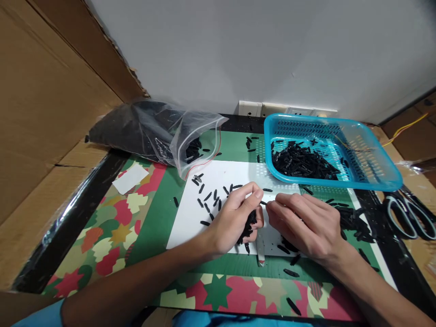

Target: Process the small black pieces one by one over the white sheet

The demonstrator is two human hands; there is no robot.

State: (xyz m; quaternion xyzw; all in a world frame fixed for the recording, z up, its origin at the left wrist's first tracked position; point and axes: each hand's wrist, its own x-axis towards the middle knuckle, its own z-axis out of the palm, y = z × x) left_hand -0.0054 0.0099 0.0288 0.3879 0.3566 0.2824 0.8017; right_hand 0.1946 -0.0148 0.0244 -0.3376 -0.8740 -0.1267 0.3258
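Note:
My left hand rests on a white sheet and is curled around a bunch of small black plastic pieces. Its thumb and forefinger pinch one thin black piece. My right hand lies just to the right, and its fingertips meet that same piece. More black pieces lie loose on the sheet to the left of my hands. A further heap lies to the right of my right hand.
A blue plastic basket holding black pieces stands at the back right. An open clear bag of the same pieces lies at the back left. Scissors rest at the right edge. Cardboard walls stand on the left.

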